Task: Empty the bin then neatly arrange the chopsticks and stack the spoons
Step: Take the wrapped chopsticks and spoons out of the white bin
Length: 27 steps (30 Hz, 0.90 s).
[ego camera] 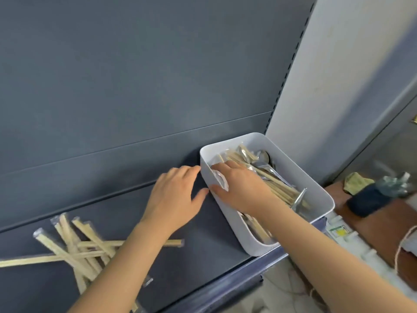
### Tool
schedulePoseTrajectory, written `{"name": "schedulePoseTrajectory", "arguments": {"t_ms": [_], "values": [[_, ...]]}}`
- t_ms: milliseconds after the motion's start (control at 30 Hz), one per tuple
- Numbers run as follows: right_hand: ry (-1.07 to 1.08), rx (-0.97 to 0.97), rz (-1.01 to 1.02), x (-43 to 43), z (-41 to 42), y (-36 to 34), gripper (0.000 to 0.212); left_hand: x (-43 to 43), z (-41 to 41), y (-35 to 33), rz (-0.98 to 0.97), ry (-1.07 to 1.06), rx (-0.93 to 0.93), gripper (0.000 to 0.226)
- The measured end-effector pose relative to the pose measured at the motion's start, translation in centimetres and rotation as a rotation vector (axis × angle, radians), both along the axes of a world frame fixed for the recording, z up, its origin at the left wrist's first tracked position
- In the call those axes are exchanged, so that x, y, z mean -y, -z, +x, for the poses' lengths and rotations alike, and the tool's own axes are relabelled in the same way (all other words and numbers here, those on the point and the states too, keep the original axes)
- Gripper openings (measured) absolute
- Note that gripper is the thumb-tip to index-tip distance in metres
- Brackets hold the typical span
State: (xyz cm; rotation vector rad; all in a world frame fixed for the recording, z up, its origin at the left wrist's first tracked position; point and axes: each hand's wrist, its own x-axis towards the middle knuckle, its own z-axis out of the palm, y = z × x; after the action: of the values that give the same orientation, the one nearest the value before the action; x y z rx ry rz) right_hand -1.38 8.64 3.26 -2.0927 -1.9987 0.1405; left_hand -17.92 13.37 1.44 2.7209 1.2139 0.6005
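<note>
A white rectangular bin (295,164) stands at the right end of a dark blue shelf (203,236). It holds wrapped wooden chopsticks (278,188) and metal spoons (262,157) mixed together. My right hand (244,188) reaches into the bin, palm down, with its fingers curled onto wrapped chopsticks by the left wall and its thumb stretched over the rim. Just outside that wall, my left hand (173,195) is relaxed with its fingertips touching the bin. A loose, crossed pile of wrapped chopsticks (74,247) lies on the shelf at the lower left.
The shelf's blue back panel (135,86) rises close behind the bin. The shelf's front edge (225,288) runs diagonally at the bottom. To the right, lower down, a brown surface (383,231) carries a dark bundle, a clear bottle and a string.
</note>
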Motion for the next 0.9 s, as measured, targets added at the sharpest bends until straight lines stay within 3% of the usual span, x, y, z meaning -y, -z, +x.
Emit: {"name": "schedulePoseTrajectory", "arguments": {"t_ms": [167, 300, 367, 467, 533, 600, 733, 833, 900], "values": [[0.094, -0.039, -0.026, 0.7, 10.8, 1.7, 0.046, 0.8, 10.5, -0.1, -0.042, 0.019, -0.082, 0.048], [0.021, -0.064, -0.129, -0.2, 18.2, 3.9, 0.036, 0.5, 17.8, 1.5, -0.322, -0.144, -0.152, 0.028], [-0.086, -0.109, -0.173, -1.0, 19.6, 4.4, 0.041, 0.3, 20.1, 3.0, -0.426, -0.209, -0.183, 0.047], [-0.21, -0.074, -0.169, -2.4, 19.8, 5.2, 0.047, 0.7, 21.6, 4.3, -0.466, -0.359, -0.109, 0.1], [-0.235, -0.031, -0.154, -3.0, 19.6, 5.9, 0.045, 1.1, 21.5, 4.8, -0.439, -0.478, -0.099, 0.107], [-0.245, -0.015, -0.124, -3.4, 19.4, 6.5, 0.041, 1.3, 21.1, 4.8, -0.446, -0.501, -0.144, 0.089], [-0.264, 0.005, -0.058, -3.6, 19.1, 7.1, 0.04, 1.7, 19.9, 5.3, -0.613, -0.5, 0.123, 0.04], [-0.223, -0.008, -0.036, -3.3, 19.2, 7.0, 0.04, 1.7, 18.9, 5.7, -0.673, -0.578, 0.204, 0.025], [-0.225, 0.021, -0.035, -3.3, 19.1, 7.2, 0.036, 1.7, 18.7, 5.6, -0.693, -0.549, 0.108, 0.022]]}}
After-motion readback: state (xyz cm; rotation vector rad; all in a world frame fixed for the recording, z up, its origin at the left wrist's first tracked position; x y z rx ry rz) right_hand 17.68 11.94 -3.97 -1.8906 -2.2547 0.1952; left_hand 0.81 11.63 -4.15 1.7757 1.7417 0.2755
